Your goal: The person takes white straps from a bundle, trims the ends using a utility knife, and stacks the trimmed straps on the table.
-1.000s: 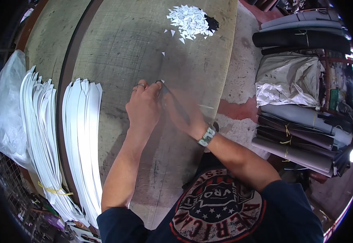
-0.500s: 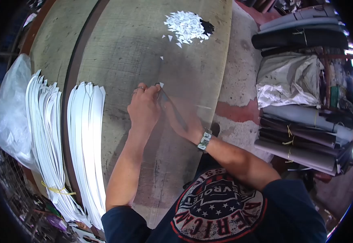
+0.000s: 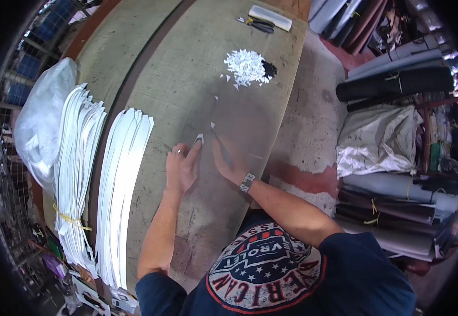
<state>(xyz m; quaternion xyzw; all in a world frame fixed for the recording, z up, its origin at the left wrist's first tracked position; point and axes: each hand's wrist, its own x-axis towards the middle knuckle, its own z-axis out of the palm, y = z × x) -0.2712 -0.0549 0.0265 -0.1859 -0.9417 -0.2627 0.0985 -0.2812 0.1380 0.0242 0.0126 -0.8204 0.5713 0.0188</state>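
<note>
My left hand [image 3: 182, 169] is closed over the table, with a ring on one finger. At its fingertips shows a small white piece with a dark edge [image 3: 199, 138]; the rest is hidden under the hand. Just to the right, my right hand [image 3: 229, 166] wraps around a slim dark blade-like knife [image 3: 222, 149] pointing away from me. A small white triangle [image 3: 212, 125] lies by the knife's tip. Farther off, a pile of white triangular scraps [image 3: 244, 67] sits beside some black scraps [image 3: 269, 69].
Long white strips [image 3: 126, 179] lie in a stack at the left, near a tied bundle of strips [image 3: 76, 168] and a clear plastic bag [image 3: 42, 121]. Pliers [image 3: 258, 24] and a whitish block [image 3: 271, 17] rest at the far end. Rolled sheets [image 3: 394, 84] are stacked right of the table.
My hands have drawn apart, the left one moving away from the knife with the small piece. The view has shifted, bringing the pliers and block into sight.
</note>
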